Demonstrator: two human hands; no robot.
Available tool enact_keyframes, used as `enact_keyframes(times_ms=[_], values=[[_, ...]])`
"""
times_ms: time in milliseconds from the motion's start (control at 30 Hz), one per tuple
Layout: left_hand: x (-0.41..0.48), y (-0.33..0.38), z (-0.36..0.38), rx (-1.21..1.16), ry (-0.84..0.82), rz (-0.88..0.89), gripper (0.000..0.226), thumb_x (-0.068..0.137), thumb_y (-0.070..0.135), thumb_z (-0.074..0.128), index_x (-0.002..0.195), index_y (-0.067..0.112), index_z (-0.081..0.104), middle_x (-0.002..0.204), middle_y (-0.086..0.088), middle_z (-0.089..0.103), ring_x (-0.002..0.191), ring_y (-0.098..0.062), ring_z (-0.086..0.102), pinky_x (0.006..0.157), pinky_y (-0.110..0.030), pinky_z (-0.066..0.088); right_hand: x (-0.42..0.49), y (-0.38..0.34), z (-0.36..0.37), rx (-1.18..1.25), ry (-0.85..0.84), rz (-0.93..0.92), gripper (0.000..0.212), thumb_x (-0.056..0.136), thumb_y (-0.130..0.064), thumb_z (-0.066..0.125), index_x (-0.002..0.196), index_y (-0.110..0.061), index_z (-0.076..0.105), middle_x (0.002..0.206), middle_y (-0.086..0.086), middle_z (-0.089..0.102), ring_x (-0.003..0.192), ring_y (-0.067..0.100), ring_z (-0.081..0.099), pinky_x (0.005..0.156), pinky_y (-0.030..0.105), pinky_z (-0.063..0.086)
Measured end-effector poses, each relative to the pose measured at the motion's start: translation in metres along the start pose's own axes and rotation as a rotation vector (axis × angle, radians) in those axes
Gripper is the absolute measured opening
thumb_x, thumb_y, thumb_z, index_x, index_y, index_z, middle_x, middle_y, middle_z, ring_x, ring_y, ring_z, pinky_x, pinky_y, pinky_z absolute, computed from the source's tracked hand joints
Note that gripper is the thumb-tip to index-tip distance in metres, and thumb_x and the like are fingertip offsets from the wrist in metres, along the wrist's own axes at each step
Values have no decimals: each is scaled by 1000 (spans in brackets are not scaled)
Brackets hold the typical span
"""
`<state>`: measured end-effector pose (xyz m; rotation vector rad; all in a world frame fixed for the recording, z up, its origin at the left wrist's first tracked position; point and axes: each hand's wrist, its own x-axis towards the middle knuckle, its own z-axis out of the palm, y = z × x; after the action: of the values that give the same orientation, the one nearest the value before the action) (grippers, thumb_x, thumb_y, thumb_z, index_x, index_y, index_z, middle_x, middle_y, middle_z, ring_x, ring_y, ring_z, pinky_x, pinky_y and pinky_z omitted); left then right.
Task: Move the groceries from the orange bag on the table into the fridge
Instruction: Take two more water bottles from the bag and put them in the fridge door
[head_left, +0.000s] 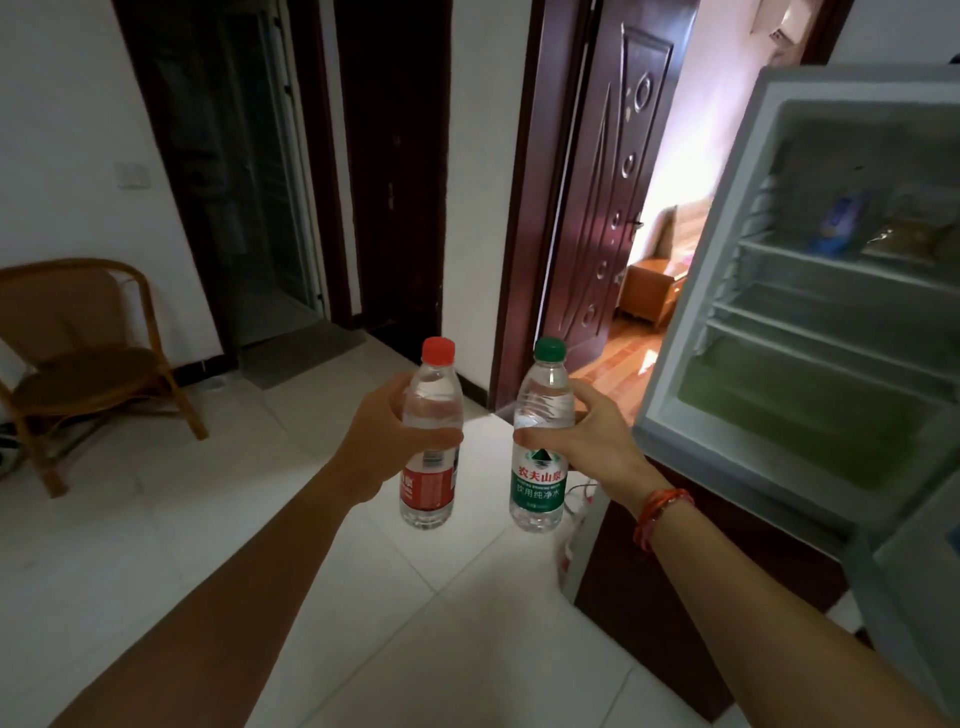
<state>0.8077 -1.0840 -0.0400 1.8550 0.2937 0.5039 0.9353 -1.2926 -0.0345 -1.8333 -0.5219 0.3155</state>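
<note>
We carry one bottle in each hand, both upright, probably so they can stand on a shelf. Our left hand (382, 441) wraps its fingers round the clear plastic water bottle with red cap and label (434, 402). Our right hand (589, 441) curls its fingers round the clear green-capped, green-labelled water bottle (539, 486). The open white fridge (685, 332) stands just to the right. Its white shelves (831, 262) look bare lower down. We judge the right-hand bottle must clear the near left frame edge.

"农夫山泉 饮用纯净水" on green-labelled bottle (537, 488)
</note>
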Motion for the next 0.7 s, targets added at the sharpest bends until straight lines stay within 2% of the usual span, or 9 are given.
enact_keyframes(times_ms=[100,200,267,333,400,500,633,700], values=[[56,-12,-4,-5,-62,22,49,76,21,83,118,24,58,109,1,69,101,-22,68,93,-46,54,43,4,3,-12,56,19,62,66,-12,92,119,-25,64,105,0,76,88,20,76,86,47,62],[104,-18,1,-1,-125,28,54,71,30,84,118,24,58,108,2,69,100,-22,68,93,-46,55,76,9,-2,-23,109,57,65,63,-16,93,120,-26,64,105,0,77,89,21,76,86,49,62],[133,-22,8,-9,-170,38,48,76,24,83,117,25,58,107,5,69,97,-19,68,91,-42,56,95,11,-8,-18,136,76,68,58,-22,95,119,-27,65,103,-1,78,88,21,77,85,50,62],[158,-25,18,-26,-221,53,45,77,27,82,115,27,58,106,6,69,96,-16,69,88,-35,56,113,13,-16,-4,178,90,80,46,-33,94,120,-26,64,103,1,78,89,22,77,86,51,61],[181,-24,31,-30,-267,69,40,77,32,81,110,32,58,103,11,69,93,-11,68,79,-22,54,127,19,-27,-1,216,102,82,43,-35,93,119,-25,65,102,2,78,88,23,77,86,51,61],[216,-25,56,-40,-319,80,38,80,19,79,105,36,56,97,18,67,86,-3,68,65,-8,47,147,33,-48,-2,277,130,66,56,-20,94,115,-24,67,97,1,79,86,22,77,86,51,61],[263,-26,98,-90,-426,87,45,75,5,81,107,31,61,91,18,72,83,1,70,60,-9,50,169,50,-83,2,365,172,70,45,-31,93,110,-28,68,95,2,79,84,22,77,85,49,61],[285,-22,123,-111,-471,94,49,73,4,83,110,29,63,95,17,73,86,-3,71,65,-13,53,179,55,-104,-3,405,183,62,55,-21,94,110,-28,67,95,1,79,85,20,77,86,47,61]])
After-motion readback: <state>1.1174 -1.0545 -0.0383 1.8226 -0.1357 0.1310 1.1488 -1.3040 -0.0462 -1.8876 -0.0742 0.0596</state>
